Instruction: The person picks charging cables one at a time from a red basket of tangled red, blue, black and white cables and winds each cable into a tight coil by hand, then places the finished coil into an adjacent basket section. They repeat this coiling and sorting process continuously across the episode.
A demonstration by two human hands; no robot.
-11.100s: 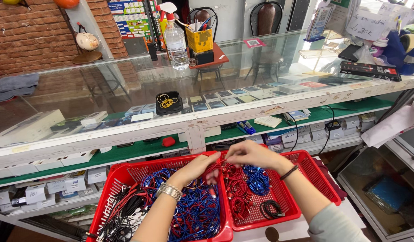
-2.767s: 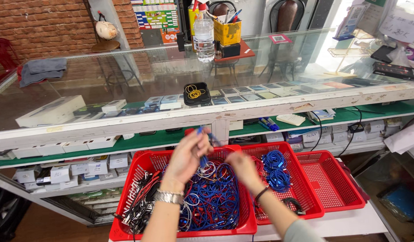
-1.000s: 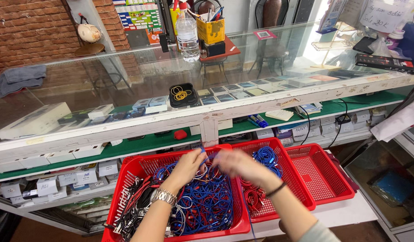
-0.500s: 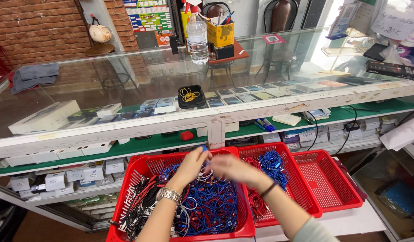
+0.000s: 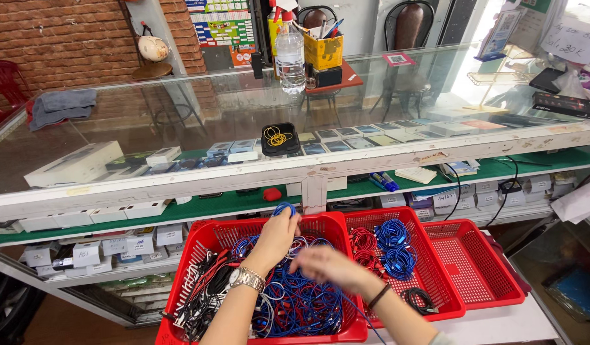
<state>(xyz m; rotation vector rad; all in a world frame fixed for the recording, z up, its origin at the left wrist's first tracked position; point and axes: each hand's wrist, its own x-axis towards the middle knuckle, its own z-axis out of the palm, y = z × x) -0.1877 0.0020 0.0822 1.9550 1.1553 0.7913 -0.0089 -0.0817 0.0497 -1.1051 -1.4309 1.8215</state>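
My left hand [image 5: 276, 237], with a metal watch on its wrist, is raised over the left red basket [image 5: 199, 246] and grips a blue cable [image 5: 283, 208] that loops above its fingers. My right hand [image 5: 327, 265] is blurred with motion just right of it, over the tangle of loose blue, black and white cables [image 5: 288, 300]; its fingers look spread and I cannot make out anything in them. The middle red basket [image 5: 435, 265] holds coiled red cables [image 5: 364, 243], coiled blue cables [image 5: 396, 246] and a black coil [image 5: 418, 298].
A third red basket [image 5: 480, 262] stands at the right. Behind the baskets runs a glass display counter [image 5: 180, 121] with boxes, a small black tray of yellow bands [image 5: 279, 138], a water bottle [image 5: 290, 54] and a yellow pen holder [image 5: 324, 50]. Lower shelves carry white boxes.
My left hand has lifted a blue cable higher above the left basket. My right hand has dropped lower and nearer me, over the loose cables.
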